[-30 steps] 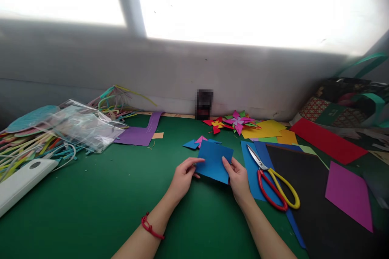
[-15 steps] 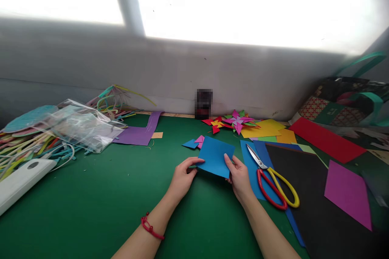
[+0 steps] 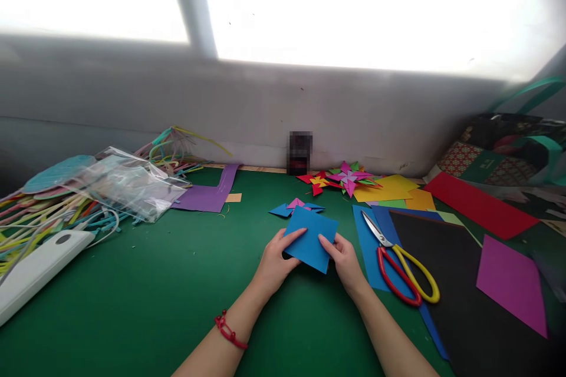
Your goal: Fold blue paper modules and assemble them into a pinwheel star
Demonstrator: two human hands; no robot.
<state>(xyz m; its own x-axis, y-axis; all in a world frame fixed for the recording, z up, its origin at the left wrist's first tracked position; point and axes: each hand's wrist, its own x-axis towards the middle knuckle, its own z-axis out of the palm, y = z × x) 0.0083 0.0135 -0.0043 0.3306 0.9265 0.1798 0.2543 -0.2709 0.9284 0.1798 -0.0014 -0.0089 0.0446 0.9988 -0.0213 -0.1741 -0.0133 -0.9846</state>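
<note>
I've got a blue paper square [image 3: 312, 244] just below the middle of the frame. My left hand [image 3: 274, 262] pinches its left side, index finger lying on top, and my right hand [image 3: 345, 262] pinches the right edge, thumb on top. A pink-and-blue folded piece [image 3: 295, 205] sits right behind it, and scissors [image 3: 385, 243] lie lower right, beside my right hand.

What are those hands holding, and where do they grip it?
A blue paper square, held at two opposite sides: the left hand at its left, index finger on top; the right hand at its right, thumb on top.
</note>
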